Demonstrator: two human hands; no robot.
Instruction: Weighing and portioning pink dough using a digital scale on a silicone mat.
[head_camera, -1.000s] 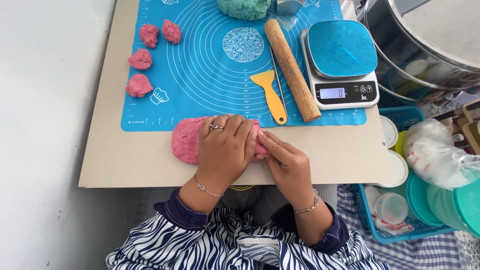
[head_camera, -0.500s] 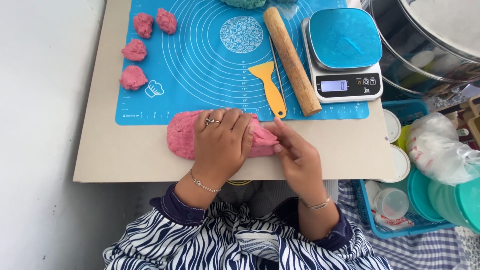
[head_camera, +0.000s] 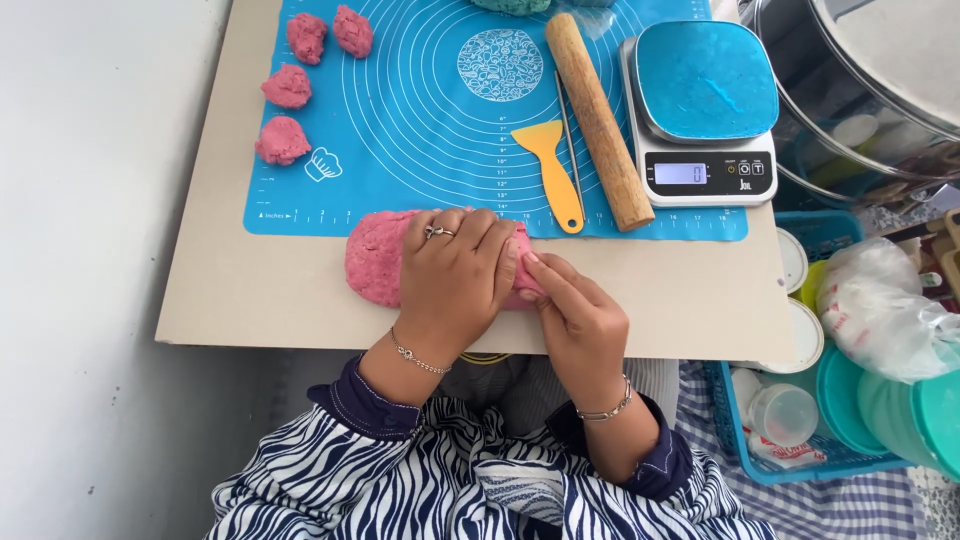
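Your left hand (head_camera: 455, 270) lies palm-down over the pink dough log (head_camera: 378, 258), fingers curled onto it, while your right hand (head_camera: 580, 320) pinches its right end between fingertips. Compared with half a second ago, both hands hold much the same grip. Dough sits on the board's (head_camera: 250, 290) near edge, overlapping the blue mat (head_camera: 430, 150), below the yellow scraper (head_camera: 552, 165).
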